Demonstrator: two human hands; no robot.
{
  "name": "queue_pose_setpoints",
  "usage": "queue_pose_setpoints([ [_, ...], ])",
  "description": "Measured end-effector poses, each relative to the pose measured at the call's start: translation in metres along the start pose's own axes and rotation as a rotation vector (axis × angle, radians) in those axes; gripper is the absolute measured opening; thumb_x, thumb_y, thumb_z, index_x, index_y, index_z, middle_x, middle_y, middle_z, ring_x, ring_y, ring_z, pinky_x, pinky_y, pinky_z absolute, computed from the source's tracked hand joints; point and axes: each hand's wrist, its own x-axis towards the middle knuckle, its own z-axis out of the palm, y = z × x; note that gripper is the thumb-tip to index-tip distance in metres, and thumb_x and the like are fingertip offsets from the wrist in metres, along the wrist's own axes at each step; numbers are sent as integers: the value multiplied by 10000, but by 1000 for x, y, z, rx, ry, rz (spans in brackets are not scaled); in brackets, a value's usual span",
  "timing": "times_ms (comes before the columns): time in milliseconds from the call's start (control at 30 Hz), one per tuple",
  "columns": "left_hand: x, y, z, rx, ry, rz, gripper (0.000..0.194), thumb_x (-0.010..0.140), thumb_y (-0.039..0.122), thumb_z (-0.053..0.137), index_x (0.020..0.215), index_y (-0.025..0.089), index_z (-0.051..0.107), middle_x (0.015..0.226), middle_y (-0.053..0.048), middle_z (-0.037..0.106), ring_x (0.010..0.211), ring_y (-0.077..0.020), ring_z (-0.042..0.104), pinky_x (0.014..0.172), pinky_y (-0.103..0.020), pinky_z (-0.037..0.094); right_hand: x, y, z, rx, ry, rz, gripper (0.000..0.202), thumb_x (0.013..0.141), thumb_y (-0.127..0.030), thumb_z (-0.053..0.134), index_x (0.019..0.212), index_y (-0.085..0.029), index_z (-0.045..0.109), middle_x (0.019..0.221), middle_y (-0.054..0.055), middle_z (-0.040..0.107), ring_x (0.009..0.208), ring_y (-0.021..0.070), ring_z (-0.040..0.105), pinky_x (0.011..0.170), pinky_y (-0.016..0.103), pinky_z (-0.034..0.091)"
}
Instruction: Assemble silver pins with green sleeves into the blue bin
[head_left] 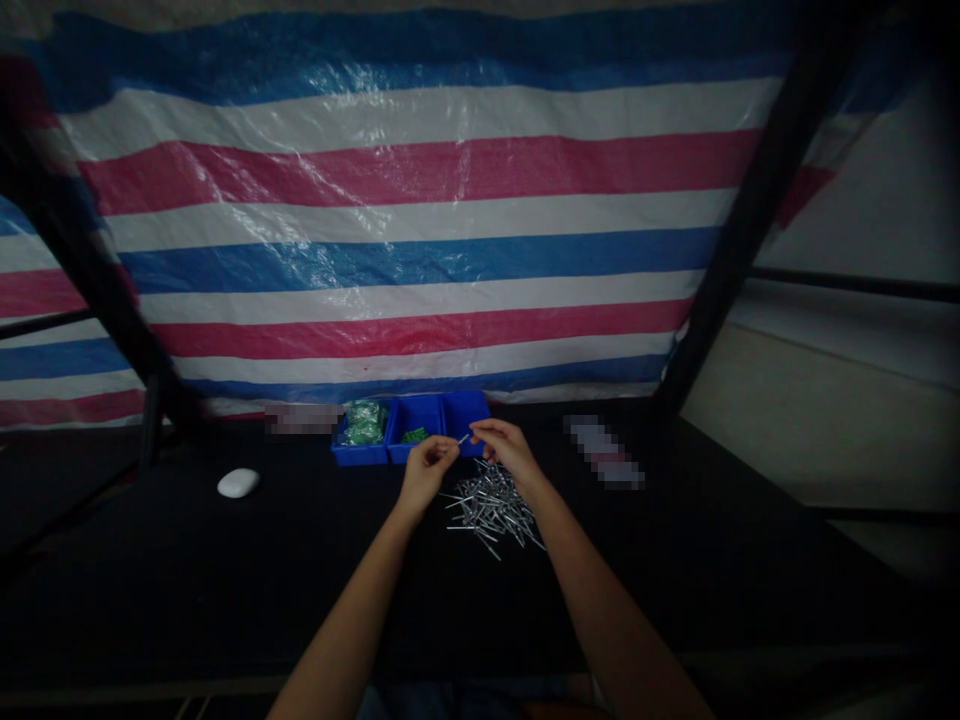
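My left hand (429, 472) is closed in a pinch, with one end of a thin metal rod (463, 440) at its fingertips. At the other end of the rod is my right hand (508, 450), its thumb and finger also pinched together. Both hands hover just in front of a set of blue bins (361, 455). Beneath and beside my right hand, a loose pile of silvery metal rods (491, 510) lies on the black table. Small green pieces (414, 435) sit in the middle bin, behind my left hand.
Clear plastic bags with green contents (365, 422) fill the left bin. A white computer mouse (238, 483) lies at the left of the table (187, 600). A blurred-out flat item (604, 452) is at the right. Striped sheeting (420, 270) hangs behind, between dark frame posts (750, 215).
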Motion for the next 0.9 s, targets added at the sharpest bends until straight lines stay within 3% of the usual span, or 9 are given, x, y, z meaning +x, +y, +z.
queue_pose_setpoints([
  [133,1,-1,-2,-179,-13,-106,266,674,329,623,826,115,584,773,-69,639,648,-118,538,609,-230,389,-4,-4,4,-12,-102,0,275,624,-329,618,837,-159,654,624,12,621,423,71,441,385,191,305],
  [300,-1,-1,2,-225,-47,-146,263,661,334,639,806,127,567,766,-54,635,651,-113,544,597,-217,392,-5,-5,7,-24,-128,4,250,616,-306,633,809,-149,662,551,-3,578,424,71,434,393,191,306],
  [567,0,-4,1,-196,-70,-108,241,682,335,618,799,131,564,737,-27,593,624,-93,519,570,-199,381,-7,-7,8,-29,-175,-10,251,642,-322,621,835,-162,642,613,3,594,437,65,435,399,187,310],
  [900,0,-3,3,-174,-75,-47,237,658,313,641,793,133,568,753,-37,602,676,-111,535,612,-214,404,-8,-5,9,-44,-144,-22,288,623,-401,634,775,-158,621,614,0,598,435,68,447,403,188,321],
])
